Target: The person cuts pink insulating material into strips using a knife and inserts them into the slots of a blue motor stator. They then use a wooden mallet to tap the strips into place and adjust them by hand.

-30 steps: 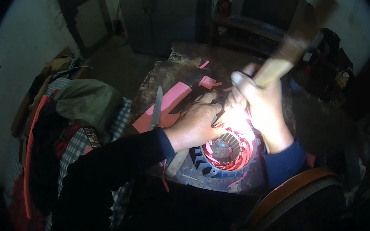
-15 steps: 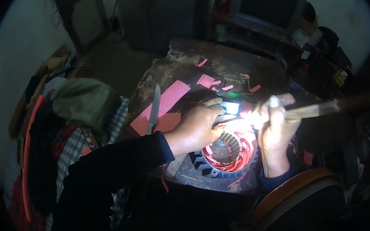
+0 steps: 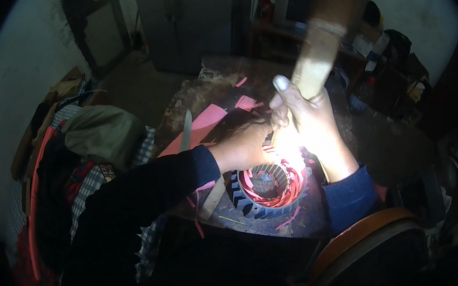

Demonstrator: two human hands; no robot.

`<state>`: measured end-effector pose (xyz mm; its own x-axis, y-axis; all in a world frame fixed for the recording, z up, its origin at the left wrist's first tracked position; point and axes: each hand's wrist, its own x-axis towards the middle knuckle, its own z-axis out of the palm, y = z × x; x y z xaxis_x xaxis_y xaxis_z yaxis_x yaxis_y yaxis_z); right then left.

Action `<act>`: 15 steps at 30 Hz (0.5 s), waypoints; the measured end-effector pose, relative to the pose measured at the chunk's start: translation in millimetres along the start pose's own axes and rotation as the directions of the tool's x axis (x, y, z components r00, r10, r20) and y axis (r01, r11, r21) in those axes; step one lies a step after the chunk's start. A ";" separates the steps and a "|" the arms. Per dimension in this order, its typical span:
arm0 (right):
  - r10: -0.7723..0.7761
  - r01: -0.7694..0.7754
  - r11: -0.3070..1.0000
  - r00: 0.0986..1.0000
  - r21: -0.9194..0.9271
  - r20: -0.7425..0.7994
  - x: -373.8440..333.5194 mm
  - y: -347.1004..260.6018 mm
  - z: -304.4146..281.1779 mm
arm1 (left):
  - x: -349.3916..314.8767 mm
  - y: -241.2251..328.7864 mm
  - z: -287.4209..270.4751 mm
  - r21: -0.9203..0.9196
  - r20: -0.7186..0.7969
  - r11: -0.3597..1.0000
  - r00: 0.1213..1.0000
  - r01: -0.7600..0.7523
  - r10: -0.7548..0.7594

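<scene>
A ring-shaped motor stator [image 3: 237, 199] with dark slots and red-pink windings [image 3: 290, 194] lies on the dark worktable. My left hand [image 3: 245, 145] rests over its far left rim; its fingers are hidden by my right hand and strong glare. My right hand [image 3: 312, 118] is wrapped around a pale wooden handle [image 3: 312, 71], held upright above the far side of the stator. The handle's top end is reddish-brown and blurred. Bright light washes out the spot where the two hands meet.
A knife [image 3: 187, 130] lies by a long pink sheet [image 3: 209, 119] left of my hands. Pink scraps [image 3: 246, 103] lie farther back. A flat wooden strip [image 3: 213, 197] sits beside the stator. An orange-rimmed round object [image 3: 359, 229] stands close at right; a greenish cloth bundle [image 3: 104, 133] is at left.
The wooden handle has swung from pointing right to standing upright, as my right hand turned and shifted left over the stator. My left hand stays by the rim; the whole view has shifted slightly.
</scene>
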<state>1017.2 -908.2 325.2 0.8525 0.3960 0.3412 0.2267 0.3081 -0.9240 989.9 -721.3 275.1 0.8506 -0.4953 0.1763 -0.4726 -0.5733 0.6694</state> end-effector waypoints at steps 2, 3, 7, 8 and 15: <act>-0.038 0.044 0.995 0.997 -0.087 0.065 -1.9 3.6 -1.9 | 0.0 -5.8 3.9 0.010 -0.072 0.997 0.994 -0.079 0.080; -0.008 0.005 0.996 0.999 -0.093 -0.032 -4.2 4.8 -0.2 | -1.9 -8.2 5.8 0.053 -0.085 0.996 0.993 -0.075 0.079; -0.176 0.211 0.888 0.977 0.408 -0.121 -40.4 15.2 31.3 | -1.5 -13.0 6.4 -0.088 0.005 0.995 0.999 -0.038 0.038; -0.187 0.167 0.590 0.980 0.790 -0.068 -45.5 11.9 38.6 | -4.0 -10.9 8.0 0.026 -0.091 0.996 0.992 -0.089 0.091; -0.238 0.200 0.967 0.931 -0.157 -0.278 -48.2 -2.8 -3.0 | -4.1 -10.0 10.6 0.095 -0.100 0.987 0.986 -0.126 0.135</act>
<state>976.9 -930.8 310.8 0.8704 0.0553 0.4893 0.4638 0.2418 -0.8523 988.7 -720.4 260.0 0.7975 -0.5006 0.3366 -0.5957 -0.5655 0.5704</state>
